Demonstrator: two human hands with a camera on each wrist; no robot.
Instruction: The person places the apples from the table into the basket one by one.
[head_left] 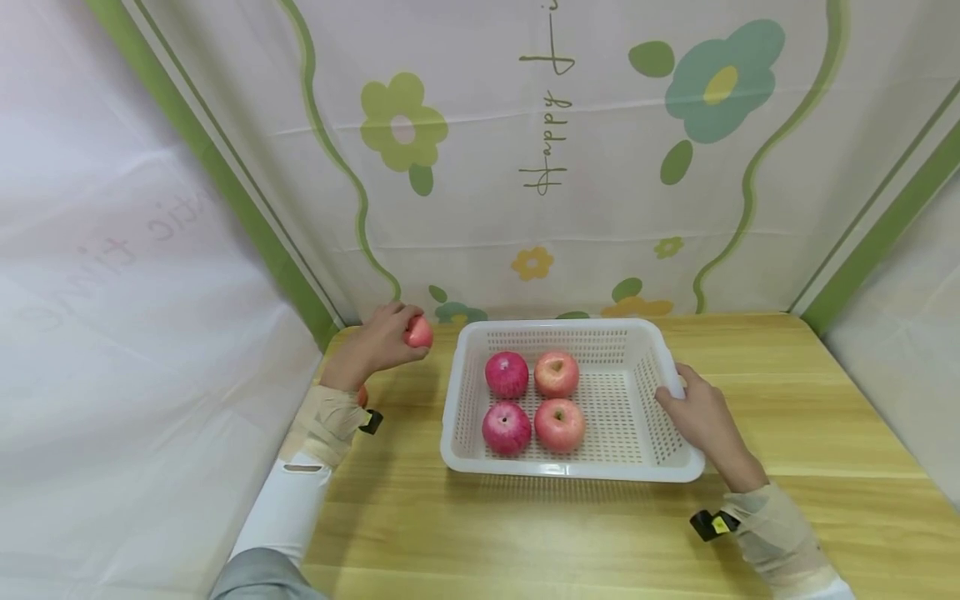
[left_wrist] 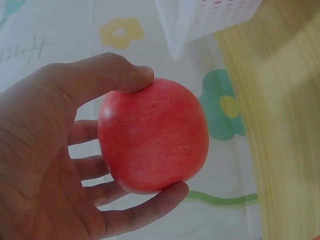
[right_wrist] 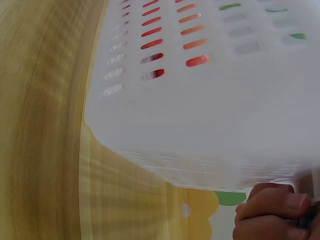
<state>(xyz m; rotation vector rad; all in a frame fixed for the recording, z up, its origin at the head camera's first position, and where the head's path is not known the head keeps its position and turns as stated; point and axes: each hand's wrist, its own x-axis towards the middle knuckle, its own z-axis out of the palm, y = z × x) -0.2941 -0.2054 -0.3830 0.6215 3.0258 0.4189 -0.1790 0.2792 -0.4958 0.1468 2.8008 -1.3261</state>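
My left hand (head_left: 381,340) holds a red apple (head_left: 419,332) above the table, left of the white plastic basket (head_left: 570,472). The left wrist view shows the thumb on one side of this apple (left_wrist: 155,135) and the fingers curled round the other. With my right hand (head_left: 699,415) I grip the basket's right rim, the thumb over its inner side. In the basket's left and middle part sit several apples: two deep pink ones (head_left: 507,374) and two paler ones (head_left: 557,374). The right wrist view has the basket wall (right_wrist: 200,120) with curled fingers (right_wrist: 272,212) at its edge.
Another apple (head_left: 362,396) is partly hidden behind my left wrist. The wooden table (head_left: 570,550) runs back to a white cloth (head_left: 480,208) with printed flowers, and similar cloth hangs at both sides.
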